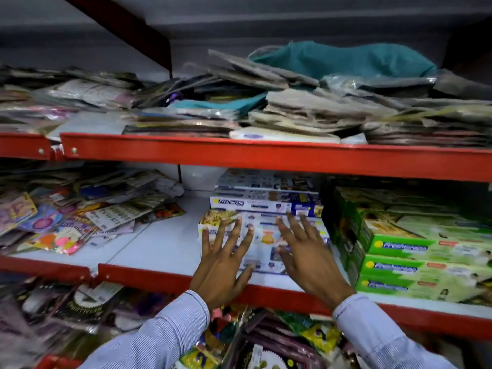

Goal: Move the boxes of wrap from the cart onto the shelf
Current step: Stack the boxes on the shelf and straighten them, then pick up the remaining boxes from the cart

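Observation:
White and blue boxes of wrap (263, 241) lie flat on the middle shelf (159, 243), with a stack of more blue boxes (266, 198) behind them. My left hand (221, 265) hovers at the front boxes' left part, fingers spread, holding nothing. My right hand (303, 254) is over their right part, fingers also spread and empty. Whether the fingertips touch the boxes is unclear. The cart is out of view.
A stack of green wrap boxes (404, 251) fills the shelf to the right. Colourful party packets (66, 222) crowd the left of the shelf. The upper shelf (266, 153) holds piled flat packets and a teal bag (343, 59). More packets lie on the lowest shelf.

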A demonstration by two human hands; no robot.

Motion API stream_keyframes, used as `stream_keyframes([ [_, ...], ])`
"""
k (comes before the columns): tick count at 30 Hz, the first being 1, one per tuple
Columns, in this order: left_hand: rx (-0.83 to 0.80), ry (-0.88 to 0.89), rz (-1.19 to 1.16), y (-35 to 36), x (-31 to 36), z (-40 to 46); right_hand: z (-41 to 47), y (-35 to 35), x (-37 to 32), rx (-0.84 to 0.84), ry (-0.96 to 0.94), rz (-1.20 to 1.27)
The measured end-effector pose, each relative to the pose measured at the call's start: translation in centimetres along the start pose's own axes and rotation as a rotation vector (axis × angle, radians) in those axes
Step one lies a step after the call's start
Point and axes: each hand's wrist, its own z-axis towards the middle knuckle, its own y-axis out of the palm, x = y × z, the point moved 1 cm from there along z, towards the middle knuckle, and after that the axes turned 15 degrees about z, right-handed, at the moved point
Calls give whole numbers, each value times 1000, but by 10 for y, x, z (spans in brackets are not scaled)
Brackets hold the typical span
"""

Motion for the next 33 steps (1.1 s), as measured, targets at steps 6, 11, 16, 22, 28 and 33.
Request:
stream_keyframes([
  [6,-90,-97,2,1,31,-127,-123,65,-42,135,48,50],
  [11,-361,-141,-54,42,49,-248,-228,153,-48,-95,151,117],
  [16,-662,-138,-151,89,80,-374,-321,241,-42,-530,272,187],
  [22,-873,-13,-203,139,118,-477,-400,349,-28,-968,370,262],
  [28,-998,199,-264,183,132,-530,-430,418,-25,-1356,269,94],
  [33,-997,445,-365,199,151,-544,-432,442,-20,-1353,218,44],
])
